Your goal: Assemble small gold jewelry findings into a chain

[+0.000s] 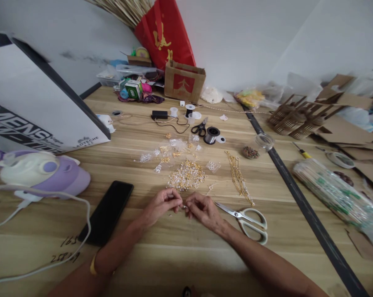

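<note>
Tiny silvery piece (184, 206) (partly hidden) between both hands (164, 203) (204, 209).

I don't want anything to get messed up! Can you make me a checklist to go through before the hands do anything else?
1. Left hand fingers pinched, at the tiny shiny piece: ok.
2. Right hand fingers pinched, at the same piece: ok.
3. Exact shape of that piece: cannot tell, it's too small.
4. Heap of gold and clear bits all together: not ok, a loose bit lies apart, near the left hand.
5. White-handled scissors out of the hands: ok, lying beside the right hand.
6. Phone not under the fingers: ok, it's left of the left hand.
</note>
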Tool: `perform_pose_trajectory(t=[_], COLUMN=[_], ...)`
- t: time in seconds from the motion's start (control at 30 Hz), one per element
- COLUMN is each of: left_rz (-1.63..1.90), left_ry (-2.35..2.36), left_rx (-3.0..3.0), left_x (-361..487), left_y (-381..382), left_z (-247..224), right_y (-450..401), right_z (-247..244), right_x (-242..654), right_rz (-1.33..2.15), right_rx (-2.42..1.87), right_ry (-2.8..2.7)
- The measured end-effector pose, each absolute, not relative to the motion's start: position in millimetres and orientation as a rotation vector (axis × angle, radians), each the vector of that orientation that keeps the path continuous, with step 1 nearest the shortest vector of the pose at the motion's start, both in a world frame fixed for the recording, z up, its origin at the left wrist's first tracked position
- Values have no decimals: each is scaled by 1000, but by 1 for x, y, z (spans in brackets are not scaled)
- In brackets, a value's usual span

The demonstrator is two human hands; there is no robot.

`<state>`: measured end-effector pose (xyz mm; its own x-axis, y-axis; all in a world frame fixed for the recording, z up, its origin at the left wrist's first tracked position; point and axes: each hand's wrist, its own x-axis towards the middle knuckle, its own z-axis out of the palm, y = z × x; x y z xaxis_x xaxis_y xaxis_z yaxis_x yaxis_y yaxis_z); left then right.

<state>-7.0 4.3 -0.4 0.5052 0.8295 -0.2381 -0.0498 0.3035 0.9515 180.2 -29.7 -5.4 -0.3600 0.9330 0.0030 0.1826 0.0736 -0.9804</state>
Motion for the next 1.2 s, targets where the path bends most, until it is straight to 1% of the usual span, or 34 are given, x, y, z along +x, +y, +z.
perform_pose_trajectory(t=[0.1, 0.23, 0.4, 0.6, 1.2], left_rz=[688, 706, 628, 511, 594], left_ry=[890, 949, 1001, 963, 1006], left_rx=[1147, 1180, 1210, 1209, 1359], left_x=[-5, -2, -3, -8, -1], left_y=[3, 1, 1, 3, -1], left_z=[-2, -2, -3, -9, -5], right_y=[-31, -33, -34, -35, -35], right_z=[-4, -6, -12, -7, 0], right_x=[180, 182, 187, 188, 183], right_rz=[1207, 901, 627, 550, 320], right_rx=[-1097, -1037, -985, -909, -869], right_ry=[-1803, -2021, -2234, -2326, -2383])
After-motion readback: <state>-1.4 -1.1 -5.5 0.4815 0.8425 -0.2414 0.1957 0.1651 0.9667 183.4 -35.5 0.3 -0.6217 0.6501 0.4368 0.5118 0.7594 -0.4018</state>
